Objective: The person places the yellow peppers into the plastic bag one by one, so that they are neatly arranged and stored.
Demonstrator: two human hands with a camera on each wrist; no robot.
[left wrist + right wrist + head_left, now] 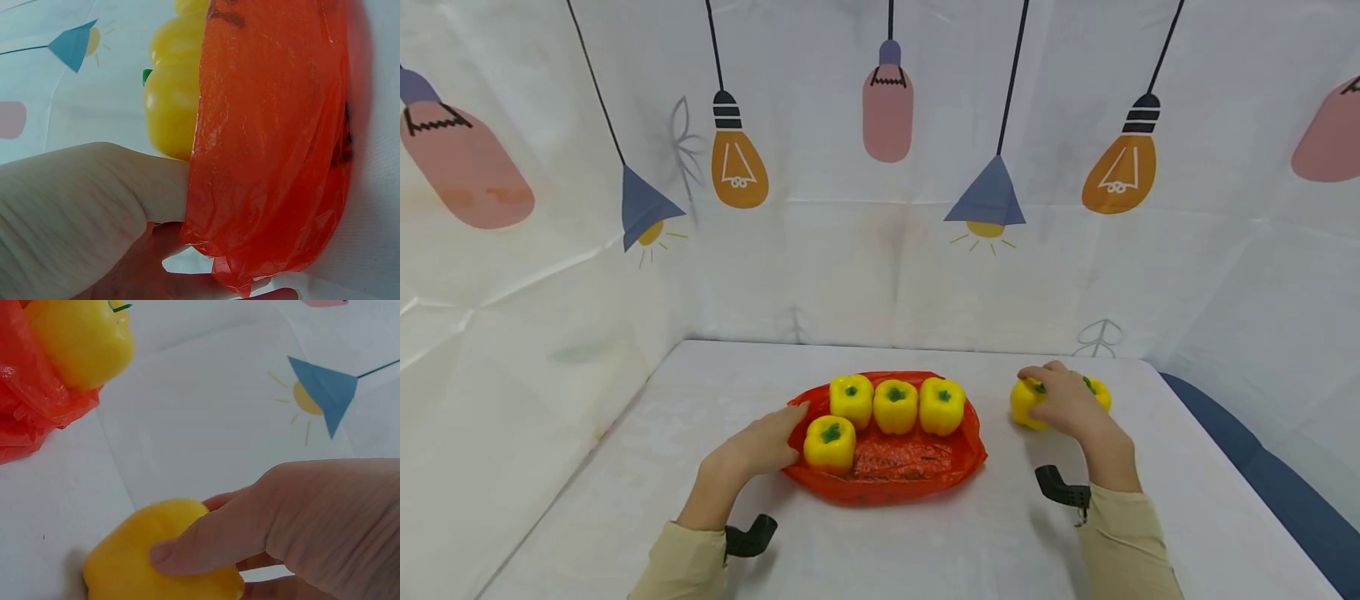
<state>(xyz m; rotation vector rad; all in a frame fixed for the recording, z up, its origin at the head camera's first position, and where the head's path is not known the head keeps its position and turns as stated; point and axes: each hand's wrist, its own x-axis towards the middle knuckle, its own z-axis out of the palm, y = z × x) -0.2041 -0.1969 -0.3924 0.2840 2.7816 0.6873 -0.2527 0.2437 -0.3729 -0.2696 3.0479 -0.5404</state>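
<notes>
A red plastic bag (902, 487) lies spread on the table with several yellow bell peppers in it, three along the back and one bell pepper (830, 445) at the left. My left hand (762, 443) holds the bag's left edge, the thumb inside the red plastic (269, 125) and the fingers outside. To the right of the bag, my right hand (1067, 402) grips a yellow bell pepper (150, 562), its thumb across the side and the other fingers largely hidden behind. Another yellow bell pepper (1100, 392) shows just past that hand, partly covered by it.
The white table (925, 550) meets a white cloth backdrop (820, 267) printed with lamps and bulbs. A dark blue surface (1247, 450) borders the table at the right. Each wrist wears a black camera mount, such as the left mount (751, 536).
</notes>
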